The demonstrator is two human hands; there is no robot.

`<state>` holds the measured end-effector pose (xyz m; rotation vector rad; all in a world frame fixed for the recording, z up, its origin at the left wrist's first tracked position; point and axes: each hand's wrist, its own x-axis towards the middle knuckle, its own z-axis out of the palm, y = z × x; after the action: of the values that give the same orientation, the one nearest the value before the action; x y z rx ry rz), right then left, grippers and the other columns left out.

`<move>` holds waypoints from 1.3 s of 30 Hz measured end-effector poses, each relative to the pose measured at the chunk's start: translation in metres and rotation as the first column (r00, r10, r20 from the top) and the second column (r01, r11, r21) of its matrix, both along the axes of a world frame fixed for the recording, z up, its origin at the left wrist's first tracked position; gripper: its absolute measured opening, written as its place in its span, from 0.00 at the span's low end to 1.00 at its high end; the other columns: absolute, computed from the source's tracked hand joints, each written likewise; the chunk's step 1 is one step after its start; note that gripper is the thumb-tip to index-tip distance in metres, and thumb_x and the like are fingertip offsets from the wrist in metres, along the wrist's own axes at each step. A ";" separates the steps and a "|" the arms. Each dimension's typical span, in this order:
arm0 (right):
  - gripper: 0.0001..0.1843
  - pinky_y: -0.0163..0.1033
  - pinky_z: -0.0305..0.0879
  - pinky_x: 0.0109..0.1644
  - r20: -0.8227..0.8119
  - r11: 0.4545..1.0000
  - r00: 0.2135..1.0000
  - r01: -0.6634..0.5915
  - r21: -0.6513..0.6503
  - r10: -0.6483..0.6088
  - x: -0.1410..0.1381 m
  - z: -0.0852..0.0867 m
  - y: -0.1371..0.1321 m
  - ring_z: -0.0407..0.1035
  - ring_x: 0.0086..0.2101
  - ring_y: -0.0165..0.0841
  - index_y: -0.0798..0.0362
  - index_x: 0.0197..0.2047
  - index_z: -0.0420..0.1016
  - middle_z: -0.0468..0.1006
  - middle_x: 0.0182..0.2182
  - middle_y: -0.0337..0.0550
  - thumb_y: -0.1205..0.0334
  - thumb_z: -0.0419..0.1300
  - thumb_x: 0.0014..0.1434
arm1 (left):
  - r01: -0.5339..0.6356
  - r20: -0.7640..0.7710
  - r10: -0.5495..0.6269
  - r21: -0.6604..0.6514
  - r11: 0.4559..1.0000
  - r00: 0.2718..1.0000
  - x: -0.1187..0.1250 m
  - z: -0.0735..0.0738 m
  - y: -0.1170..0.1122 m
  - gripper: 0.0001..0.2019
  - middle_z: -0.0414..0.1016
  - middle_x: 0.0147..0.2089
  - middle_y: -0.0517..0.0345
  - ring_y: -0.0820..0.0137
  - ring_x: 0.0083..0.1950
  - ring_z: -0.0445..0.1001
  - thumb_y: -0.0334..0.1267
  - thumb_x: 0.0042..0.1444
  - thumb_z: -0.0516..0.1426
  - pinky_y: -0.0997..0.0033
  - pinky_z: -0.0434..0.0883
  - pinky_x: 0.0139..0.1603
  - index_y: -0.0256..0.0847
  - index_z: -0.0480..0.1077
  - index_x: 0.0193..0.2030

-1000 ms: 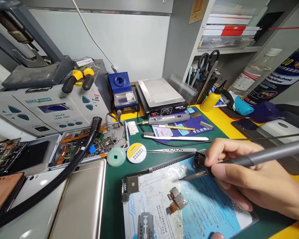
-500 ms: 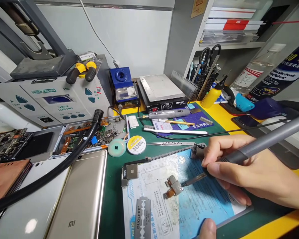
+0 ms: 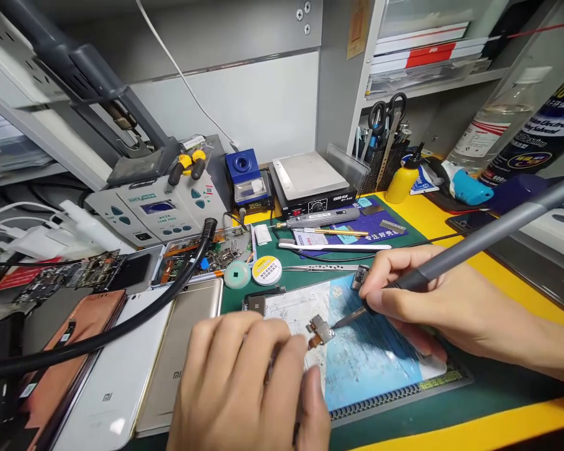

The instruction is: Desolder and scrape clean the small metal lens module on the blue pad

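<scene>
My right hand [image 3: 404,297] grips the grey handle of a soldering iron [image 3: 455,244] like a pen. The iron's metal tip meets or nearly meets the right edge of a small silver camera module [image 3: 323,329] with an orange flex cable. The module lies on a blue and white printed pad [image 3: 361,369]. Left of it, my left hand [image 3: 249,382] is closed over the pad, fingers curled and thumb near the index finger. Its fingertips are largely hidden, so I cannot make out what they hold. A second small metal part [image 3: 360,277] lies beside my right fingers.
Phone backs [image 3: 178,363] lie at left under a thick black hose [image 3: 169,289]. Behind the pad are tweezers [image 3: 326,268], a white toothbrush [image 3: 333,247], a round yellow-labelled tin [image 3: 267,270] and a heating plate [image 3: 310,175]. A yellow bottle [image 3: 403,180] stands at back right.
My left hand has come in from the bottom edge over the pad's left part, covering the razor blade. The view has shifted; the iron's tip stays at the module.
</scene>
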<state>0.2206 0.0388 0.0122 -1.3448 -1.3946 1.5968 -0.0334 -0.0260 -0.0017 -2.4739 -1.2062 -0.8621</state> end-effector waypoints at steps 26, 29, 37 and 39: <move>0.04 0.26 0.56 0.11 0.066 1.000 0.998 -0.016 0.020 0.014 -0.005 0.009 -0.002 0.62 0.10 0.26 0.52 0.26 0.78 0.72 0.11 0.34 0.65 0.69 0.47 | 0.055 0.060 -0.049 -0.108 0.993 0.997 0.009 -0.006 0.017 0.05 0.75 0.36 0.54 0.61 0.41 0.69 0.29 0.65 0.62 0.55 0.61 0.41 0.40 0.78 0.37; 0.03 0.27 0.57 0.11 0.053 1.000 0.998 -0.024 0.014 0.023 -0.005 0.009 -0.002 0.62 0.10 0.26 0.52 0.27 0.79 0.71 0.11 0.33 0.65 0.69 0.47 | 0.047 0.051 -0.041 -0.115 0.992 0.998 0.009 -0.006 0.017 0.05 0.75 0.36 0.54 0.60 0.41 0.69 0.29 0.64 0.62 0.54 0.61 0.41 0.40 0.78 0.37; 0.05 0.27 0.59 0.11 0.054 1.000 0.998 -0.026 -0.012 0.027 -0.005 0.010 -0.003 0.63 0.09 0.27 0.51 0.26 0.78 0.71 0.11 0.32 0.65 0.70 0.48 | 0.054 0.052 -0.049 -0.111 0.992 0.997 0.008 -0.006 0.018 0.06 0.76 0.37 0.54 0.60 0.41 0.68 0.30 0.65 0.61 0.54 0.61 0.41 0.40 0.77 0.37; 0.05 0.27 0.60 0.11 0.053 0.999 0.998 -0.030 -0.015 0.030 -0.005 0.010 -0.003 0.63 0.09 0.27 0.51 0.26 0.78 0.71 0.11 0.32 0.65 0.70 0.48 | 0.056 0.057 -0.050 -0.111 0.992 0.997 0.008 -0.006 0.018 0.05 0.76 0.37 0.54 0.60 0.41 0.68 0.29 0.65 0.61 0.54 0.61 0.41 0.40 0.77 0.37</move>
<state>0.2153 0.0356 0.0219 -1.3904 -1.4441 1.6036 -0.0251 -0.0078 -0.0081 -2.5981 -1.2439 -0.9034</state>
